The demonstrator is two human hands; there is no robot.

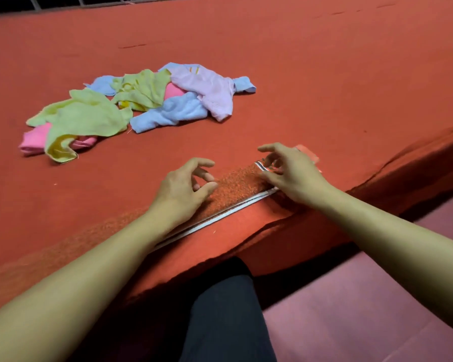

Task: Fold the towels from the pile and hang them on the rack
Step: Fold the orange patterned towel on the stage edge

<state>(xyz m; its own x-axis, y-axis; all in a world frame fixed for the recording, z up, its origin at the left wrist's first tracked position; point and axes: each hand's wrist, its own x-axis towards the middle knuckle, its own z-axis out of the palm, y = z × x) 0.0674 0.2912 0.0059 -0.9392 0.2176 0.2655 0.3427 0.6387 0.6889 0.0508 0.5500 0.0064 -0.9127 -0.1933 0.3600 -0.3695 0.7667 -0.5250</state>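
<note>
Near the front edge of the red cloth-covered tabletop (272,61), a red terry towel with white stripes along its hem (236,188) lies flat, almost the same colour as the cover beneath it. Both bare hands are on this towel. At its right end the right hand (290,176) has its fingers (271,148) curled, and they appear to pinch the striped corner, which is partly hidden under the palm. Further left, the left hand (186,184) rests on the nap with its fingers (203,162) loosely bent and the thumb lying against the fabric; it does not plainly grip anything. The white hem stripes run diagonally along the front edge between the two forearms.

Well apart from the hands, toward the left part of the tabletop, lies the loose pile of small towels in yellow, pink, pale blue and lilac (131,105), crumpled and overlapping one another. At the far left corner, white metal bars (37,2) show above the back edge. Below the front edge a dark trouser leg (225,314) and a pinkish floor (377,304) are visible.
</note>
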